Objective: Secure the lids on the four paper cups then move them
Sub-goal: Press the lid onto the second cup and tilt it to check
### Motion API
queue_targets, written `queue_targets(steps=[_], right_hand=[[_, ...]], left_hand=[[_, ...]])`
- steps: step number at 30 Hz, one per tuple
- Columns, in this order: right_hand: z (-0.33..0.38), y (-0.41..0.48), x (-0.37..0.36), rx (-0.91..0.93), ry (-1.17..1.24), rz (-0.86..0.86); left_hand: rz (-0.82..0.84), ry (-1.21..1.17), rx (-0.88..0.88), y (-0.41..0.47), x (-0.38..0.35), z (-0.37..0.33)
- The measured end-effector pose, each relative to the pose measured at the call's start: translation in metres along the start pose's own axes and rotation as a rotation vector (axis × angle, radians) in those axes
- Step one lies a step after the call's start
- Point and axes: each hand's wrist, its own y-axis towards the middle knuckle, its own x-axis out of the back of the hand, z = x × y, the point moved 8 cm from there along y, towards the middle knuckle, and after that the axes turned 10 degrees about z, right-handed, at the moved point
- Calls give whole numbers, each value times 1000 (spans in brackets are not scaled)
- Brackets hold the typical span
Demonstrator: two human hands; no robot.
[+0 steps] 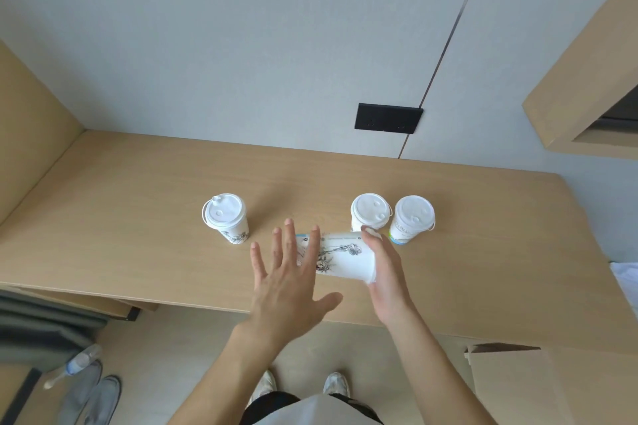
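Three white paper cups stand upright with lids on the wooden table [138,217]: one at the left [226,217], two close together at the right [370,212] [412,219]. A fourth cup [340,255], printed with a statue drawing, lies sideways above the table, bottom pointing left. My right hand [383,269] grips its wide lidded end. My left hand [290,279] hovers open with fingers spread, just in front of the cup's bottom end, partly covering it.
A black socket plate [388,118] sits on the wall behind the table. A cardboard box [511,386] stands on the floor at the right, a plastic bottle [81,360] and shoes lie at the lower left. A wooden cabinet [587,97] hangs at the upper right.
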Motion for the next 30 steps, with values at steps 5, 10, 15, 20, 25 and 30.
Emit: queue_targets(steps=[5, 10, 15, 20, 25, 30], right_hand=[[39, 17, -25, 213, -478, 77], [49, 54, -64, 279, -835, 52], [35, 104, -98, 272, -1133, -7], [19, 141, -124, 260, -1274, -34], [-6, 157, -134, 216, -1318, -54], [-16, 158, -133, 222, -1320, -107]], left_hand=[[4, -68, -12, 25, -13, 6], [101, -129, 59, 72, -31, 36], [248, -129, 81, 122, -49, 67], [325, -111, 110, 157, -63, 99], [406, -99, 99, 170, -82, 117], [423, -123, 73, 175, -95, 125]])
